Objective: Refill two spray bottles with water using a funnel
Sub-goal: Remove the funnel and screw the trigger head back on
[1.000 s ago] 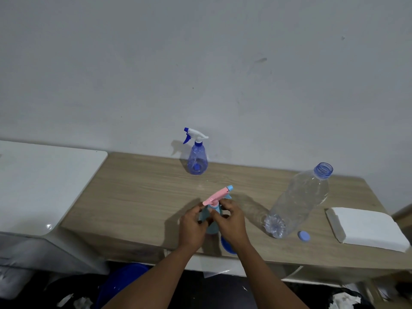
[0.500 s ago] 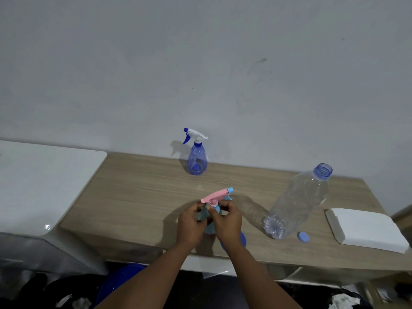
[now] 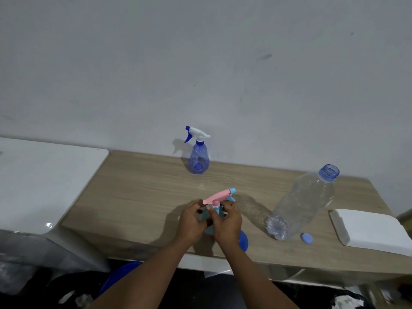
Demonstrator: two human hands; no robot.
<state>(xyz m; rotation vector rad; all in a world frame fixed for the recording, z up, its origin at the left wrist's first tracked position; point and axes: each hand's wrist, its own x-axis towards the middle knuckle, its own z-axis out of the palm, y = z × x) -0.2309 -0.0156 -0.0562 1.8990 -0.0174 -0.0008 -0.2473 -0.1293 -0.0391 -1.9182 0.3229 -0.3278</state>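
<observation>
Near the front edge of the counter (image 3: 138, 197), the pink-headed spray bottle (image 3: 219, 198) is gripped at its neck by the curled fingers of the left hand (image 3: 192, 221) and the right hand (image 3: 227, 221). Over the last second its head has been turned slightly and the hands have barely shifted. The collar is judged mid-twist, direction unclear. The blue spray bottle (image 3: 199, 159) stands capped at the back edge.

The rear spray bottle (image 3: 198, 157) stands on the table (image 3: 138, 197) behind the front spray bottle (image 3: 217, 197), water bottle (image 3: 305, 201) to their right
</observation>
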